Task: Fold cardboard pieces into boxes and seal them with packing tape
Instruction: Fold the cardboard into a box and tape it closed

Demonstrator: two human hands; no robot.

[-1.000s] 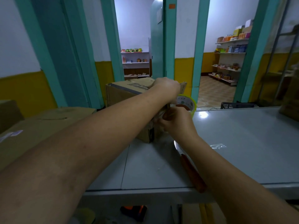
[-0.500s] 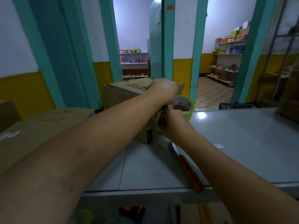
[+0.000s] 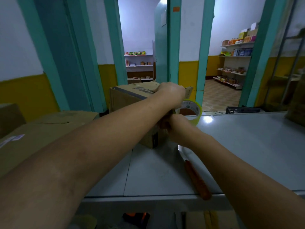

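A knife (image 3: 196, 180) lies on the grey table (image 3: 247, 146), its blade partly under my right forearm, and flat cardboard (image 3: 49, 129) is stacked at the left. My left forearm crosses in front of the box (image 3: 128, 100). My left hand (image 3: 171, 93) rests on the box's far right top edge; I cannot tell how its fingers lie. My right hand (image 3: 176, 128) grips the tape roll (image 3: 192, 109) against the box's right side.

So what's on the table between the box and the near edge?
A knife with a reddish-brown handle lies there on the table, its blade pointing towards the box. The head view shows it.
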